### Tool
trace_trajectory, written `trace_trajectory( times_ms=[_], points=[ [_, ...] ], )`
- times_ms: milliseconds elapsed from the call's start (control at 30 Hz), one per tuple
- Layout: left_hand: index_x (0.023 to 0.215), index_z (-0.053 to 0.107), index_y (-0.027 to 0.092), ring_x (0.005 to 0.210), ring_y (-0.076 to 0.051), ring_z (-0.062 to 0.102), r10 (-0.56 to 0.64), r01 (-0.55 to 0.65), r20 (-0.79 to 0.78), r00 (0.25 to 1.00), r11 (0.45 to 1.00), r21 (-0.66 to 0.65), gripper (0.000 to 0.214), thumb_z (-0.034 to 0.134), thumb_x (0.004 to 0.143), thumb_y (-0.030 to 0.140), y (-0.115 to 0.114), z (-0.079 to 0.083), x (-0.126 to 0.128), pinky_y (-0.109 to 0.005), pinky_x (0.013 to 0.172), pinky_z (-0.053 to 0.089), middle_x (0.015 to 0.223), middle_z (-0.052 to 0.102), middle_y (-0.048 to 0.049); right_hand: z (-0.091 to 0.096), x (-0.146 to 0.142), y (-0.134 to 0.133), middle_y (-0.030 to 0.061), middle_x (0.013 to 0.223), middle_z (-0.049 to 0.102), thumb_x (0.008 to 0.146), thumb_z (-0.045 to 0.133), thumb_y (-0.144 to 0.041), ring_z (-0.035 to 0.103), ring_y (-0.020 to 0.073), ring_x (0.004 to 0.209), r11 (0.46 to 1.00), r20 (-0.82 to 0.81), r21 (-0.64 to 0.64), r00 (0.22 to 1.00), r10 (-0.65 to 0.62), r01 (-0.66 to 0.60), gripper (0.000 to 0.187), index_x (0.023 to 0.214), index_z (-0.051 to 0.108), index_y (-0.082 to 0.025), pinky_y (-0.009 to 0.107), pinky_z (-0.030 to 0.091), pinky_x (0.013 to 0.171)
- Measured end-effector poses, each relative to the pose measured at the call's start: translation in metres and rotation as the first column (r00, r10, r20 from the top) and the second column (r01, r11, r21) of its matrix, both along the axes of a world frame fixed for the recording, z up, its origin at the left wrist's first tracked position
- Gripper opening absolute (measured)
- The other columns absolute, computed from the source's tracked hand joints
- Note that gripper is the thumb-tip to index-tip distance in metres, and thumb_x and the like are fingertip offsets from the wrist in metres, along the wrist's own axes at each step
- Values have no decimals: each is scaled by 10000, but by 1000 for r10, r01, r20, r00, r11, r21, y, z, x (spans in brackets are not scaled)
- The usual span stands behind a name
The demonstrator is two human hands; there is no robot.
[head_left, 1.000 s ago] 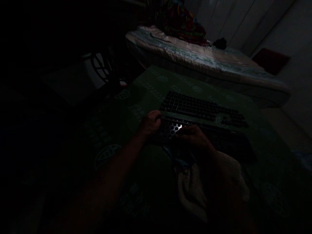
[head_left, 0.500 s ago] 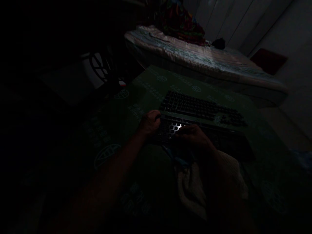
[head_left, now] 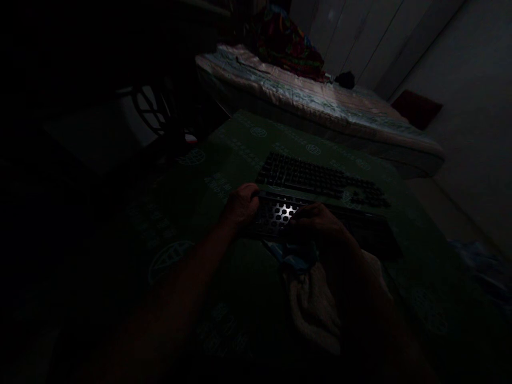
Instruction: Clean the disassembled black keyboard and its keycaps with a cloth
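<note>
A dark keyboard base point(head_left: 370, 226) without keycaps on its left part lies across the table, light glinting off its rows of round holes. My left hand point(head_left: 242, 204) is wrapped round its left end. My right hand point(head_left: 316, 221) is closed over the middle of the base, fingertips pressed together near the bright holes; what they hold, if anything, is hidden. Just beyond the base, black keycaps point(head_left: 304, 173) are laid out in keyboard rows, with a gap toward the right. Under my right forearm lies a crumpled beige and blue cloth point(head_left: 310, 298).
The green table cover point(head_left: 216, 224) bears pale printed globes and lettering. Behind the table stands a bed with a mattress point(head_left: 280, 96) and a red patterned cloth point(head_left: 290, 48). A spoked wheel point(head_left: 148, 112) is at the left. Much of the scene is very dark.
The whole view has shifted slightly, so the bed and the keyboard base appear farther left. My left hand keeps its grip, and my right hand stays over the holes with little movement.
</note>
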State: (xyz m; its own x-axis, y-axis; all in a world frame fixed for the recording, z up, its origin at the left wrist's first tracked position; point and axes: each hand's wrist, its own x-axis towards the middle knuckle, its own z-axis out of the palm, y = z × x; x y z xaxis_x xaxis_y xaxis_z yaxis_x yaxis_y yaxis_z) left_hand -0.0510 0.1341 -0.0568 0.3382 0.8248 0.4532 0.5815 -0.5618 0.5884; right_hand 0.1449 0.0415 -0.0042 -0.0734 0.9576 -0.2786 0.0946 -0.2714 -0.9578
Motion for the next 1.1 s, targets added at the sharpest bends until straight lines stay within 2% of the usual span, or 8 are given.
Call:
trace_trajectory(
  times_ms=[200,467,700,900,1100],
  points=[
    [859,593,180,927,-202,589,3,-3,20,1000,1000,0,238,414,708,135,-1,1,1,-338,867,477,954,633,-67,2,5,-6,-3,536,615,536,770,-242,528,92,457,1000,50,5,999,21,-22,177,618,674,-118,220,413,468],
    [839,595,176,915,-201,592,4,-4,-1,1000,1000,-2,228,415,706,134,-1,1,0,-331,862,478,930,638,-60,-7,10,-25,15,596,650,564,763,-251,560,107,523,991,45,75,993,-110,107,154,642,695,-137,224,428,509],
    [887,594,169,946,-204,588,18,-18,-26,1000,1000,-6,241,421,722,139,-2,4,-1,-336,875,473,983,637,-74,-5,3,-27,25,636,648,638,702,-262,560,119,554,990,131,141,991,7,-25,138,695,706,-137,221,411,496],
    [896,599,170,964,-206,588,29,-30,-40,999,999,-28,255,422,714,142,-2,5,0,-336,886,471,991,640,-69,-5,20,-33,33,659,669,621,713,-264,587,137,584,993,141,114,990,-30,14,165,716,703,-129,240,437,533],
    [896,601,163,975,-207,589,20,-21,-27,999,999,-32,256,416,719,152,-2,6,-1,-332,899,464,1003,639,-74,-9,11,-31,36,688,682,661,665,-274,603,149,614,983,176,180,984,-2,-30,156,744,715,-153,248,443,551]
  ],
)
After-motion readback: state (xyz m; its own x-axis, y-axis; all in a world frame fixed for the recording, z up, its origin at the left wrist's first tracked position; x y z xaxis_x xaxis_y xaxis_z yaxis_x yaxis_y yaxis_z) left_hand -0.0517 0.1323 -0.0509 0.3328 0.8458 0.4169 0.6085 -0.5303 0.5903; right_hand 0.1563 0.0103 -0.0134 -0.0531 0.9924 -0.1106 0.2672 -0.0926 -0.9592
